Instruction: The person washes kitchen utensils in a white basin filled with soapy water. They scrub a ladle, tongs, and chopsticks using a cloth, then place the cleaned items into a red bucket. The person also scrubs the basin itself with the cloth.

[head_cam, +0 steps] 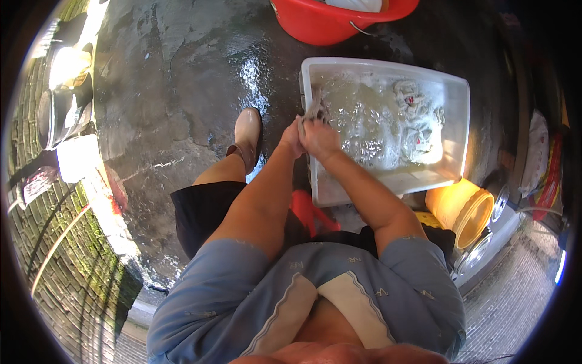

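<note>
Both of my hands meet at the left rim of a white plastic tub (386, 64). A wet grey-brown cloth (313, 110) is bunched in them, its upper part standing out over the rim. My left hand (292, 138) closes on it just outside the tub, and my right hand (322, 138) presses close beside it, over the rim. Cloudy, sudsy water (359, 102) fills the tub's bottom. Pale crumpled fabric (416, 129) with small red marks lies in the water at the right side. The cloth's lower part is hidden by my fingers.
A red plastic tub (313, 22) with a metal handle stands beyond the white one. To the right, a yellow bucket (448, 202) lies tipped near metal lids (475, 252). My boot (248, 129) rests on wet concrete (182, 91). A dark bucket (68, 113) stands at left.
</note>
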`<state>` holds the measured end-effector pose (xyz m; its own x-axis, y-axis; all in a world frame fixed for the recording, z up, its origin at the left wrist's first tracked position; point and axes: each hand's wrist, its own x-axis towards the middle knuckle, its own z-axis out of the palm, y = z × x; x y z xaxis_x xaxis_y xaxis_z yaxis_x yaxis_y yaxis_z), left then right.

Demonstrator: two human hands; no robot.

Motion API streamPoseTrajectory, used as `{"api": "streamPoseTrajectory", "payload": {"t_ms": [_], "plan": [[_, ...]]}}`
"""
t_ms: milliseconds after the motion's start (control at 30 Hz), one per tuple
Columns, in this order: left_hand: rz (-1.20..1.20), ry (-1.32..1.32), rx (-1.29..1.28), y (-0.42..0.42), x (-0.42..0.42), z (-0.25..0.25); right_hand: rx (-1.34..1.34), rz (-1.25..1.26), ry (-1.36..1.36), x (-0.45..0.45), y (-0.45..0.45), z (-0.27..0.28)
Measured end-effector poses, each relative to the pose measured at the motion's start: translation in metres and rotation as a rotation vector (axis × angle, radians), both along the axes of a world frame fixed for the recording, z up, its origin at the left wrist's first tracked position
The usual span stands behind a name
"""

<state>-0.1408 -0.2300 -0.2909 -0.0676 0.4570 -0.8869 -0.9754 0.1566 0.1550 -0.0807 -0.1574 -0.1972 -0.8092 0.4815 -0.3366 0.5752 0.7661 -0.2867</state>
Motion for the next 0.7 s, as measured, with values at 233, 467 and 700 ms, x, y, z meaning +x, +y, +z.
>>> {"api": "streamPoseTrajectory", "payload": {"t_ms": [233,467,700], "plan": [[-0.151,0.281,-0.084,0.009,0.005,0.043,-0.191,0.067,-0.088,0.142,-0.077,-0.004],[-0.547,1.056,-0.434,0.025,0.046,0.013,-0.161,0.106,-0.106,0.175,-0.091,0.039],[-0.433,1.103,-0.727,0.043,0.056,0.028,0.048,0.194,0.267,0.267,-0.037,0.007]]}}
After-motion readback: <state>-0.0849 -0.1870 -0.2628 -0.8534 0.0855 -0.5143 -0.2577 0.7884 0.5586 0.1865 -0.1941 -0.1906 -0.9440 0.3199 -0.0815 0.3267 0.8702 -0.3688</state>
